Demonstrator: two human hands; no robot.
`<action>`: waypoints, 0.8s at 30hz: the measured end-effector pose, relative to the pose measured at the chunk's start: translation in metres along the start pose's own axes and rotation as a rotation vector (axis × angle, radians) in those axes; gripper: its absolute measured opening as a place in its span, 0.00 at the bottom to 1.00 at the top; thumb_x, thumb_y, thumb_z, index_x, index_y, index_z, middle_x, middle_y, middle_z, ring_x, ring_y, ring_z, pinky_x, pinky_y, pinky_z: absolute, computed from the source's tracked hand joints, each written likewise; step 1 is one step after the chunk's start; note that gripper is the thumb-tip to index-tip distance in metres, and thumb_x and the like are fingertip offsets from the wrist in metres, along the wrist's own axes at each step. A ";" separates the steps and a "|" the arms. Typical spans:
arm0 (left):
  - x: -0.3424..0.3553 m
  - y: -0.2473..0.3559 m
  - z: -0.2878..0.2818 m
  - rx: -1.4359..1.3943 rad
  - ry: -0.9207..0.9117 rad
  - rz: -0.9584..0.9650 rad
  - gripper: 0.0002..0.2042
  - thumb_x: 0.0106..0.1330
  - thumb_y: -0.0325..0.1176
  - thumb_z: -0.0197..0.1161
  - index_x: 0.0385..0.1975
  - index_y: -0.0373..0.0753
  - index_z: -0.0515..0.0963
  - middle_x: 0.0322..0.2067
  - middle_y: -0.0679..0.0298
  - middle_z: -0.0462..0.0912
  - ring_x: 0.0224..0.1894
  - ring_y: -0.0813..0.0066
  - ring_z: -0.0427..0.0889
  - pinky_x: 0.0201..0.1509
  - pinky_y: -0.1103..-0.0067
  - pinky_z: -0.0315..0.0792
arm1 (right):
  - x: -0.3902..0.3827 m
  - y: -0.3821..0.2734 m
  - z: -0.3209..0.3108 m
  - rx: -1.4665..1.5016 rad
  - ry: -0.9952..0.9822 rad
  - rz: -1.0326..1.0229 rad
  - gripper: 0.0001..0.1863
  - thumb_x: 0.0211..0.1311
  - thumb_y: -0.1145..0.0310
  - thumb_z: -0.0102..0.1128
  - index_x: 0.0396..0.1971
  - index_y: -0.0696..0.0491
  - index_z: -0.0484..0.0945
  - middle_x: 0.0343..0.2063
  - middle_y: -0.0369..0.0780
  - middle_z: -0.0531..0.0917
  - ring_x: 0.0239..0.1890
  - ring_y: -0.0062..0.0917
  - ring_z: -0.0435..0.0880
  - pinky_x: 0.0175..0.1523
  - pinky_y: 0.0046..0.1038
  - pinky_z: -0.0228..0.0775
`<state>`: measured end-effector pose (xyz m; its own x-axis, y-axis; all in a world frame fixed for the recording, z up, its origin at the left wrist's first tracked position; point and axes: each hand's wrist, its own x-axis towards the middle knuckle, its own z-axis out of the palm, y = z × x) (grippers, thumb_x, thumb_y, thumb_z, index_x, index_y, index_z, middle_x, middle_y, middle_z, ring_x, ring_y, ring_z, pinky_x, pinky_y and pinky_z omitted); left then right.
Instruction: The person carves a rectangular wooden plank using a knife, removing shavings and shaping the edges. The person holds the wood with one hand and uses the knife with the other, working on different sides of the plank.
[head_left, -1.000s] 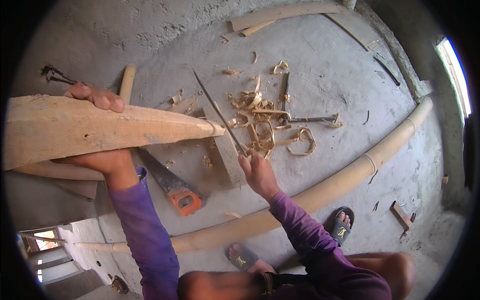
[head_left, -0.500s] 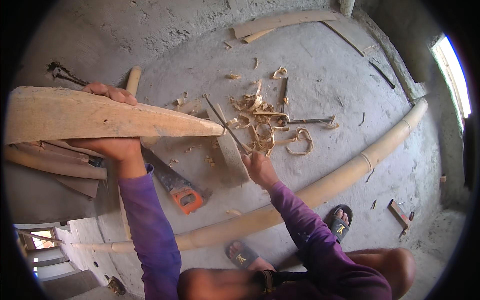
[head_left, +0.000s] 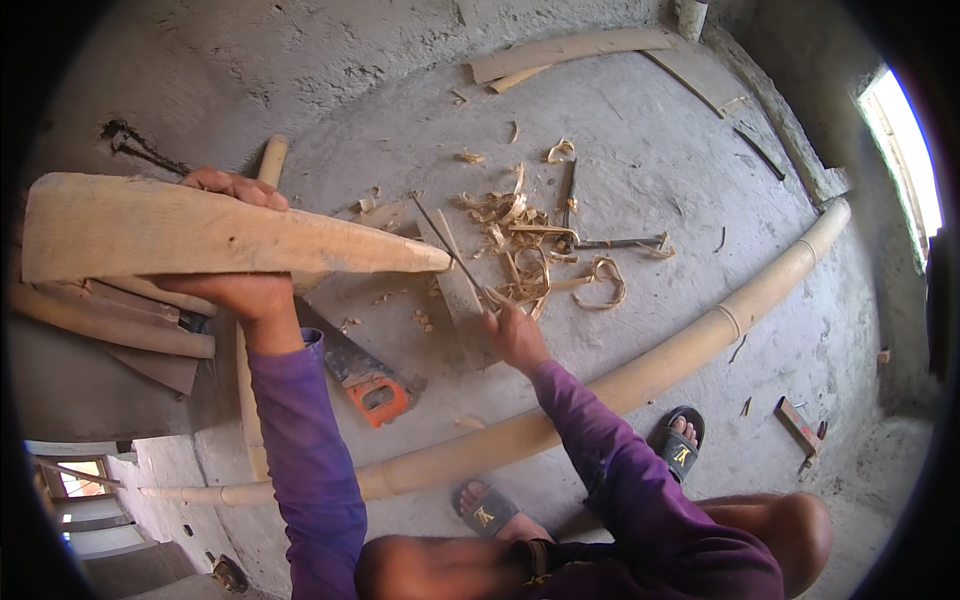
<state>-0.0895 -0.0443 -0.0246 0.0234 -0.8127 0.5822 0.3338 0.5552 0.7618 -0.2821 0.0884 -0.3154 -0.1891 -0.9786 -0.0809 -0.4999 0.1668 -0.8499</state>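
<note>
A long tapered wooden board reaches from the left toward the middle, narrowing to a pale, freshly cut tip. My left hand is wrapped around its wide part, with fingers over the far edge and the wrist under the near edge. A thin, dark, straight metal tool, file-like or a narrow blade, crosses the board's tip at a slant. Its near end is closed in my right hand, which hides the handle. Below the tip lies a flat plank piece on the floor.
Curled shavings lie around dark metal bars. A handsaw with an orange handle rests near my left forearm. A long bamboo pole spans the floor before my feet. A small square-like tool lies at right.
The board and my left hand have shifted slightly to the right, and more of the board's wide end shows. My right hand and the tool have moved only a little.
</note>
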 end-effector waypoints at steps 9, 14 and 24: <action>-0.004 0.006 -0.001 -0.215 -0.072 -0.079 0.46 0.60 0.84 0.32 0.40 0.39 0.74 0.26 0.61 0.76 0.28 0.69 0.76 0.35 0.74 0.72 | -0.014 0.000 -0.006 -0.039 0.007 0.052 0.20 0.71 0.56 0.55 0.39 0.61 0.76 0.28 0.59 0.82 0.36 0.57 0.83 0.42 0.53 0.73; -0.008 0.004 0.004 -0.189 0.048 -0.103 0.45 0.61 0.83 0.31 0.39 0.40 0.73 0.26 0.63 0.75 0.25 0.71 0.72 0.33 0.75 0.69 | -0.011 0.014 0.005 -0.022 0.025 -0.006 0.21 0.70 0.54 0.55 0.39 0.61 0.77 0.31 0.59 0.84 0.39 0.57 0.84 0.46 0.52 0.74; -0.018 0.013 -0.071 -0.228 -0.038 0.045 0.39 0.63 0.77 0.46 0.40 0.38 0.72 0.33 0.61 0.72 0.35 0.67 0.71 0.45 0.68 0.69 | -0.001 0.011 -0.047 -0.250 -0.015 -0.023 0.20 0.70 0.53 0.56 0.40 0.58 0.77 0.29 0.55 0.85 0.37 0.52 0.85 0.44 0.51 0.75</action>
<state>-0.0183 -0.0348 -0.0454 0.0089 -0.7783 0.6279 0.5379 0.5330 0.6531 -0.3271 0.0972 -0.3006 -0.1638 -0.9839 -0.0720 -0.6980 0.1671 -0.6963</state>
